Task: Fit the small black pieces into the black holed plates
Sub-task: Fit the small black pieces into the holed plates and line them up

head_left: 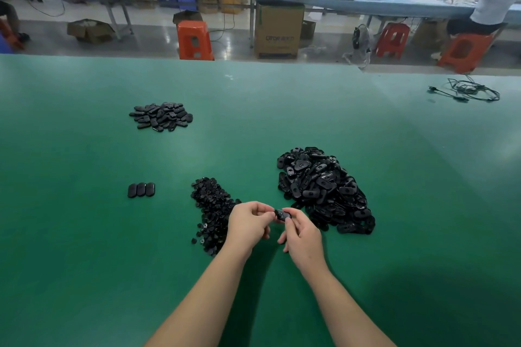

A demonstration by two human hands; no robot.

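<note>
Both bare forearms reach forward over the green tabletop (pixel 84 234), meeting near its middle. The left hand (pixel 248 224) and right hand (pixel 301 234) curl their fingers and pinch one glossy oval holed plate (pixel 282 215) between them, above the tabletop. Small black pieces (pixel 211 211) lie heaped just left; a pile of plates (pixel 321 189) sits right.

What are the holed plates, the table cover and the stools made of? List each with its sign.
Holed plates: probably moulded plastic, glossy black; they catch small highlights.
Table cover: looks like a green rubber or vinyl mat, matt with a soft sheen, no weave visible.
Stools: likely moulded plastic, orange-red, smooth, with cut-out sides.
</note>
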